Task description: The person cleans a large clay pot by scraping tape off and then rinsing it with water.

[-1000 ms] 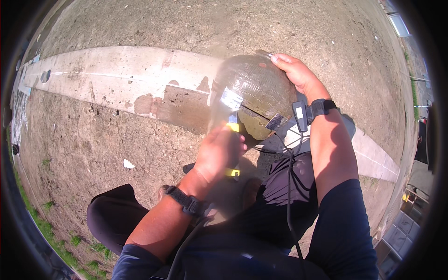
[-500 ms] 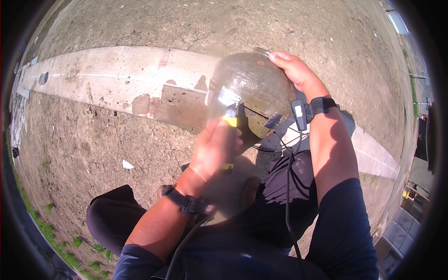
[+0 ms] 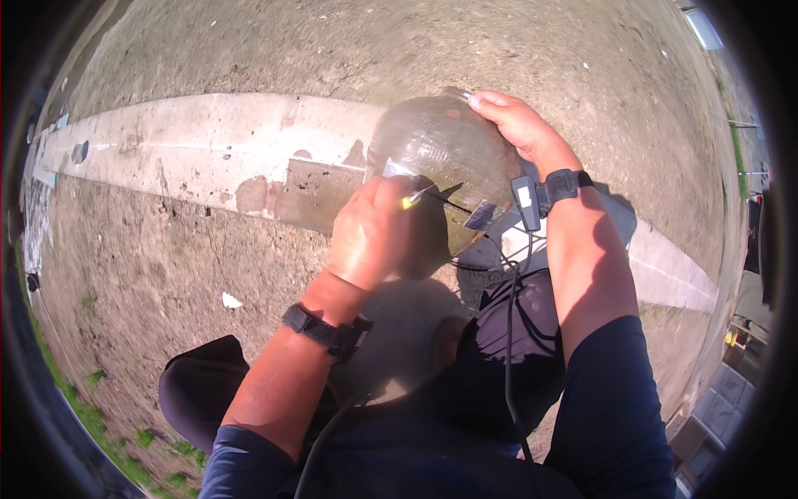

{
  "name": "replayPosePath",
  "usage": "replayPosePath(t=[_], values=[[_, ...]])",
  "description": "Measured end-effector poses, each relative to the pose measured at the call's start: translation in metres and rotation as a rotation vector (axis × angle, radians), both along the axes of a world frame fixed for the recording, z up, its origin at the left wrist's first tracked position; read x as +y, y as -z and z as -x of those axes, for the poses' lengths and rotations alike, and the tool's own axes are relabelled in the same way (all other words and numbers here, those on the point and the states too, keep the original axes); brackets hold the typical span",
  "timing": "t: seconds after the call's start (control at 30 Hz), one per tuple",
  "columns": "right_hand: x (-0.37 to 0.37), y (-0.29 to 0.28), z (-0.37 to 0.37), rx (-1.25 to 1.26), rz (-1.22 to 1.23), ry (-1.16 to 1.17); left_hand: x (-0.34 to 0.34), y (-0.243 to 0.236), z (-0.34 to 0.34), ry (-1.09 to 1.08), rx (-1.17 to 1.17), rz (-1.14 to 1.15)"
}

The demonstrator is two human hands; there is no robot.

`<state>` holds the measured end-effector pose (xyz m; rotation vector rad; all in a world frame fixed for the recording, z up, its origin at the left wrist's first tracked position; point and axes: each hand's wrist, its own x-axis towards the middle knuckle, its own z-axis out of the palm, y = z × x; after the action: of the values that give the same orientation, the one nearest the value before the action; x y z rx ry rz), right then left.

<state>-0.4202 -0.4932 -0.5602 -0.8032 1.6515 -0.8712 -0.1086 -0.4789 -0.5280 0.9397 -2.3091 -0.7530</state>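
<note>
A glossy grey-brown rounded object (image 3: 440,141) with textured sides, a silver patch, a dark split or line and a small dark panel (image 3: 481,214) sits at the centre, partly blurred. My right hand (image 3: 519,125) is closed on its upper right rim, thumb on top. My left hand (image 3: 370,229) is closed around a yellow tool (image 3: 410,201) with a metal tip, held against the lower left of the object beside the silver patch; the fingers hide most of the tool. A black device (image 3: 525,201) with cables is strapped at my right wrist.
A pale concrete strip (image 3: 208,150) with worn patches crosses rough dirt ground (image 3: 150,258). My dark-clad knees (image 3: 199,382) are below. Dark cables hang over my right leg. Grass tufts lie at left; buildings and panels line the far right edge.
My left hand has moved up and turned over the yellow tool, covering more of it, and its tip now points up-right. My right hand and the object have shifted slightly left.
</note>
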Motion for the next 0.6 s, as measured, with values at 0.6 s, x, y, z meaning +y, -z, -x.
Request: replayPosePath(t=[0.6], values=[[0.001,-0.009,-0.008,0.042,0.019,-0.004,-0.011,-0.005,0.014,0.001,-0.086,0.066]])
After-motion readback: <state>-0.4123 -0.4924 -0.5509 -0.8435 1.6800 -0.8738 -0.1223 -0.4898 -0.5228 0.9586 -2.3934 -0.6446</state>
